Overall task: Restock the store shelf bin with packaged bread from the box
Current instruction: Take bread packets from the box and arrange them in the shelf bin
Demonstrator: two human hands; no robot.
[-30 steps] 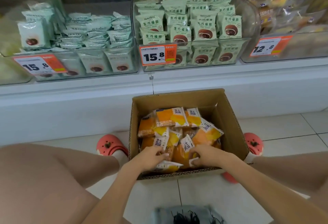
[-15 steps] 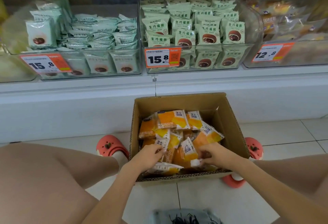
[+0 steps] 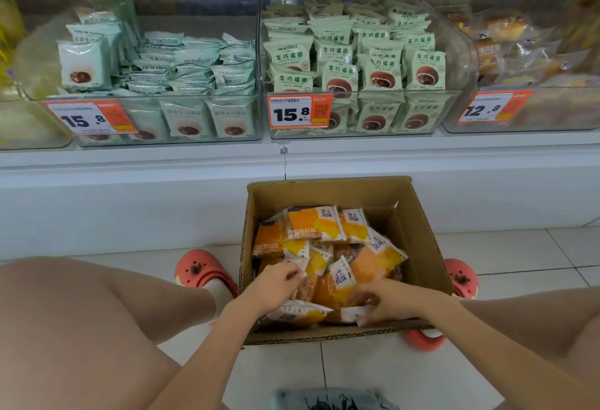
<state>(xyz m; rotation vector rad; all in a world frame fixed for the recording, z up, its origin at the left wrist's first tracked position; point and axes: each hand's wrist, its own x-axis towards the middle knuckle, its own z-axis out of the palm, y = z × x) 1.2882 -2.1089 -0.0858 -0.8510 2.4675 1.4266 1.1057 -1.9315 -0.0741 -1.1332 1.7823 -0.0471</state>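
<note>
Brown corrugated cardboard box on white tiled floor, flaps open, standing just before white shelf base. Inside: loose heap of orange-and-white plastic-wrapped bread packets, filling lower half of box, some flat, some tilted on edge. Left hand inside box at near-left, fingers curled, pinching white crimped edge of one packet. Right hand inside box at near-right, fingers bent down round lower white edge of another packet lying against near wall; exact extent of grip partly hidden by hand itself. Both forearms reaching in from bare knees at either side. Coral-pink clogs flanking box, one at each side. Above, on shelf: clear plastic bin at centre packed with upright pale-green snack packets; clear bin at left partly filled with similar pale-green packets, mostly lying flat. Orange price tag reading 15.8 on front of centre bin. Further clear bin at right, contents blurred.
</note>
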